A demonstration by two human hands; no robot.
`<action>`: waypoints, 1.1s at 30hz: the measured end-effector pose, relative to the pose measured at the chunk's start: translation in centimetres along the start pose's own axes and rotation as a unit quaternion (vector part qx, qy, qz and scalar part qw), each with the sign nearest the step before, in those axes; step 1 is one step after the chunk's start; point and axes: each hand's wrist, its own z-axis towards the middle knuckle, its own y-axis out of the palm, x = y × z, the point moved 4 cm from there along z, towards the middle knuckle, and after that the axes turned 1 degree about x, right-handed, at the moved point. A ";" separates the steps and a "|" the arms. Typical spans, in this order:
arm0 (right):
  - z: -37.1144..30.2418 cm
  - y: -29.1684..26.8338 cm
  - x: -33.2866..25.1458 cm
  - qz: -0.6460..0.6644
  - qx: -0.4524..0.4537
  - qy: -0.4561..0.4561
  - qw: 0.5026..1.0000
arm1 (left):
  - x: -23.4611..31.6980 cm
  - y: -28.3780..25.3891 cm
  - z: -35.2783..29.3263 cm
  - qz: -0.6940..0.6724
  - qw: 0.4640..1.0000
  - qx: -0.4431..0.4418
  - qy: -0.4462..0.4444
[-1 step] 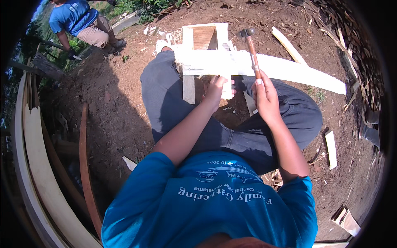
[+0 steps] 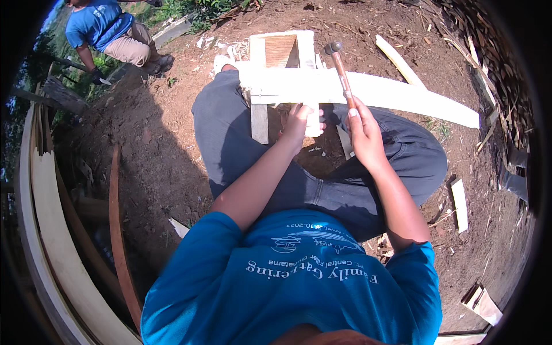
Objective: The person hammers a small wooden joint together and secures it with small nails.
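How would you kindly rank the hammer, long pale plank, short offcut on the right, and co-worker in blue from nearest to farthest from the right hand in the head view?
1. Hammer: gripped in the right hand.
2. Long pale plank: just beyond that hand.
3. Short offcut: on the ground, right.
4. Co-worker: upper left.

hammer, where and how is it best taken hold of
Likely by the near end of its slim brown handle, coming from the person's side, as the right hand grips it: that end points toward the person, while the metal head sits at the far end.
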 end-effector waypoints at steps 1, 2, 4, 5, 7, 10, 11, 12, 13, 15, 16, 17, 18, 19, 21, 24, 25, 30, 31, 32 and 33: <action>0.4 0.3 0.9 -0.045 -0.031 0.018 0.998 | 0.1 -0.1 0.0 0.009 1.000 -0.002 0.004; 0.2 0.2 2.0 -0.044 -0.030 0.013 0.998 | -0.1 0.2 -0.1 0.007 1.000 -0.002 0.002; 0.5 0.7 3.0 -0.039 -0.038 -0.002 0.999 | 0.1 0.0 -0.2 0.007 1.000 0.009 0.015; 0.1 0.2 3.0 -0.042 -0.032 0.004 0.999 | -0.6 -0.2 -0.1 -0.013 1.000 0.005 0.011; -0.1 -0.4 0.5 -0.003 0.004 -0.001 1.000 | -1.3 -0.4 0.2 -0.008 1.000 -0.008 0.014; -1.1 -0.9 -3.5 0.036 0.085 -0.070 0.993 | -2.5 -0.9 1.1 -0.089 0.996 -0.017 -0.002; -1.1 -0.7 -2.9 0.007 0.086 -0.078 0.993 | -2.2 -0.8 1.2 -0.070 0.997 -0.013 -0.002; -0.8 -0.4 -1.4 -0.063 0.049 -0.070 0.994 | -2.0 -0.5 1.2 -0.051 0.999 -0.013 -0.007; -0.4 -0.1 0.1 -0.133 0.010 -0.067 0.989 | -1.8 -0.4 0.9 -0.049 0.999 -0.023 0.002; 0.3 0.2 2.3 -0.137 -0.054 -0.030 0.989 | -1.3 -0.9 0.6 -0.051 0.998 -0.039 0.023; 0.0 0.1 0.8 -0.097 -0.050 -0.010 0.994 | -1.4 -0.9 0.7 -0.060 0.997 -0.052 0.024; 0.5 -0.4 0.6 -0.087 -0.027 -0.024 0.996 | -1.4 -0.9 1.1 -0.044 0.997 -0.058 0.023; 0.6 -1.0 0.2 -0.078 -0.004 -0.034 0.996 | -1.4 -0.8 1.1 -0.028 0.997 -0.064 0.018; 1.0 -1.8 -0.2 -0.053 0.001 -0.033 0.998 | -1.3 -0.7 1.3 0.015 0.998 -0.061 0.017; 1.9 -3.1 -1.8 0.001 -0.001 -0.013 1.000 | -0.9 -1.2 1.2 0.100 0.994 -0.042 0.018; 2.0 -5.3 -6.1 0.035 0.004 0.036 0.999 | 4.0 0.2 -4.2 0.360 0.927 -0.070 0.080; 2.9 -5.4 -6.5 0.042 -0.001 0.015 0.999 | 5.5 -1.0 -6.4 0.456 0.877 -0.101 0.108; 6.9 -12.6 -6.1 0.023 0.021 -0.068 0.997 | 15.1 -9.0 -22.8 0.406 0.883 0.149 0.182; 7.5 -14.0 -5.3 0.027 0.016 -0.056 0.998 | 15.4 -11.9 -24.9 0.370 0.864 0.233 0.250; 7.6 -16.1 -3.9 0.048 0.038 -0.036 0.997 | 15.8 -15.8 -26.3 0.407 0.828 0.296 0.250; 7.1 -17.3 -2.9 0.062 0.075 -0.024 0.995 | 15.9 -19.1 -27.7 0.429 0.774 0.340 0.317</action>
